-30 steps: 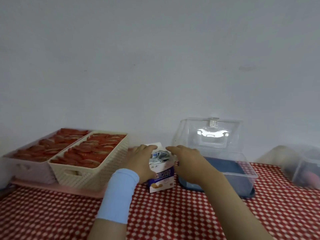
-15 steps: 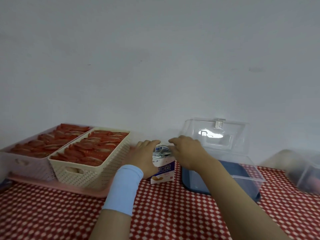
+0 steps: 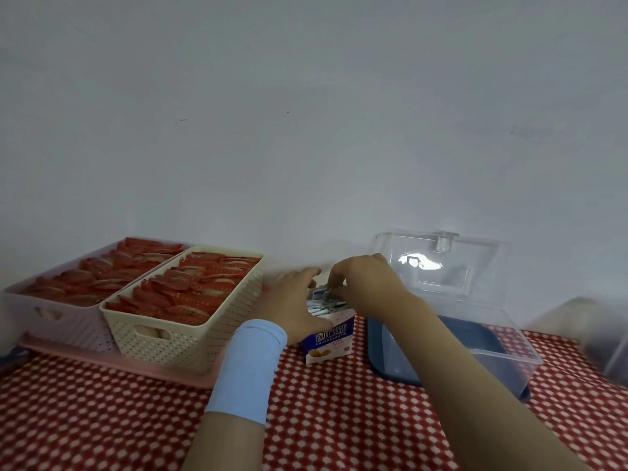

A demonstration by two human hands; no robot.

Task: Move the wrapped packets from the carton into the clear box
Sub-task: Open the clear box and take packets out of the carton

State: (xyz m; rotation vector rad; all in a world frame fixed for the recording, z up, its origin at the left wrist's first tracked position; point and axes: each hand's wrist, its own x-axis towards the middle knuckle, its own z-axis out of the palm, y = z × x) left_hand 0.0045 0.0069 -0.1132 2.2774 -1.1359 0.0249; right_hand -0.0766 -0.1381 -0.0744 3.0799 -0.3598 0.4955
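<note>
Glossy plastic clear box [image 3: 482, 273], printed card carton [image 3: 328, 345], matt perforated plastic basket [image 3: 176, 345]

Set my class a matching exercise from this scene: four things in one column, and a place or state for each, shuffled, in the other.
Things
1. carton
2. clear box
3. cream basket
4. right hand

States
a. lid raised open
b. full of red packets
c. pinches a wrapped packet at the carton's top
d. stands on the checked cloth, held by the left hand

Pairs: 1-d, 2-a, 3-b, 4-c
</note>
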